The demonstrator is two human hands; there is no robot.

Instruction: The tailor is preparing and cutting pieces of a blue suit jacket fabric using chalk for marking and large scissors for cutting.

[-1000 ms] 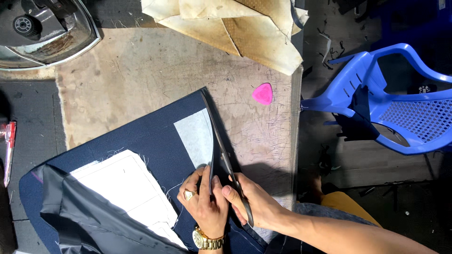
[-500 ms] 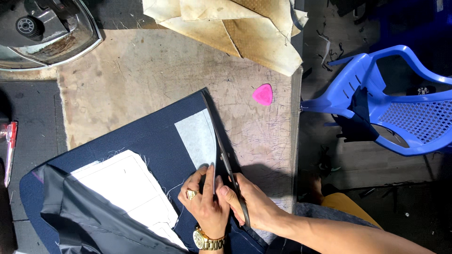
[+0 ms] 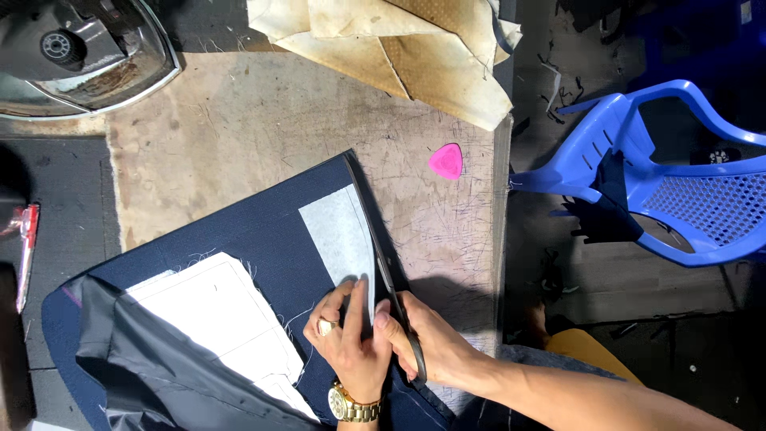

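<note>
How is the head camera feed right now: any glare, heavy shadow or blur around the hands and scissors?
Head view: sharp overall, with no motion blur on the left hand, right hand or scissors; a dark shadow falls right of the hands on the worn board; the navy fabric reads very dark with little detail; mild glare on the metal iron; the floor by the blue chair is dim.

Above the navy fabric, your path lies open across bare worn board; beyond it, the iron and folded tan cloth block, pink chalk sitting to its right.
</note>
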